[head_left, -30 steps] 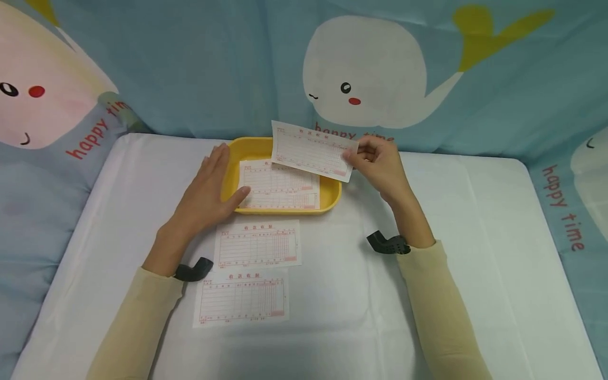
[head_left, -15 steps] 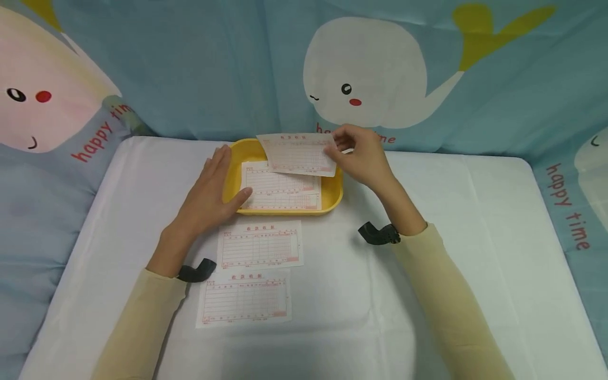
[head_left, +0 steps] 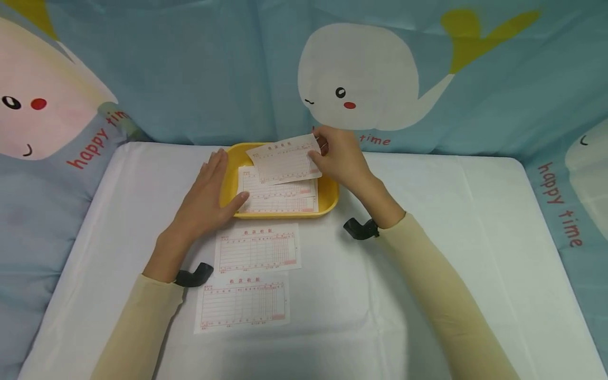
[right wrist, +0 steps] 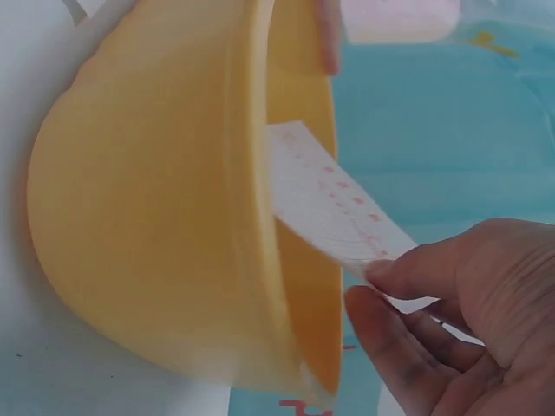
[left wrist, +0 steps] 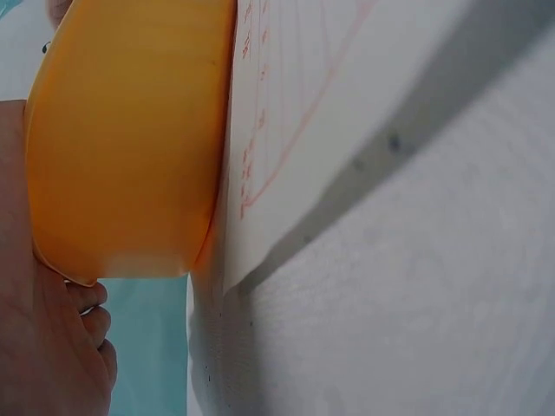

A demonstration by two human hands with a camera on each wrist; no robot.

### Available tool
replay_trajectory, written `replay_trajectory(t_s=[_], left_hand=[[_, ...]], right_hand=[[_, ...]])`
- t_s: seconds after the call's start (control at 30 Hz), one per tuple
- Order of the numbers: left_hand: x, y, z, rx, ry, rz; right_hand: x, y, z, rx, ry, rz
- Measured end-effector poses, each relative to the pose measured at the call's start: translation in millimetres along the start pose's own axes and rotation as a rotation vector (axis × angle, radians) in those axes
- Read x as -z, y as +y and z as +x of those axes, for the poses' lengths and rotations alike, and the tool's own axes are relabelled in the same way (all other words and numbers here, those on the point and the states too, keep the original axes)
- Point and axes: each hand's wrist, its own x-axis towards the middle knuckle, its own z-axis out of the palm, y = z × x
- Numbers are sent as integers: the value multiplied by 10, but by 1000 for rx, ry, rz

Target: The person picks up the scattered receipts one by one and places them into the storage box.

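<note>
My right hand [head_left: 343,158] pinches the right end of a printed paper slip [head_left: 285,161], which is tilted over the yellow tray [head_left: 329,203]. In the right wrist view the slip [right wrist: 325,204] reaches past the rim into the tray [right wrist: 147,199], held between thumb and fingers of the hand [right wrist: 486,312]. Under it, overlapping slips [head_left: 280,205] lie in the tray. My left hand [head_left: 201,198] rests at the tray's left end, fingers straight along the outside and thumb over the front rim. In the left wrist view the hand [left wrist: 52,347] touches the tray wall [left wrist: 130,147].
Two more printed slips, one [head_left: 257,248] just in front of the tray and another [head_left: 242,303] nearer, lie on the white table cover [head_left: 451,200]. Behind the table hangs a blue curtain [head_left: 190,68] with whale prints.
My right hand has moved left with its slip, which now hangs lower over the tray and is turned the other way. The left hand stays at the tray's left end.
</note>
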Motion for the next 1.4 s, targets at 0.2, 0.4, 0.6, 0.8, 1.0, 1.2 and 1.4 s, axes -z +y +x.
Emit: replay_trajectory(t_s=[0.2,0.4,0.6,0.8,1.0,1.2,1.4], left_hand=[[8,3,-8,9,-1,6],[-17,-9,-5,-1,3,-3],[-23,-16,-18,5,6,-9],[-18,-10,-11,-14,12,-15],[-1,-9,-16,-19,14,-16],[7,-7,-29,-24,22,-29],[-14,-20,-19,-30,27,-27]], right_hand=[[-30,-78,25,-23,-65,-37],[-93,-127,16,1,-89,-28],[-146,-160,18,-8,-79,-8],[-112,-155,-32,7,-64,-9],[-61,-207,-138,47,-49,35],[-15,-277,-335,101,-31,46],[-16,-298,-573,165,-32,80]])
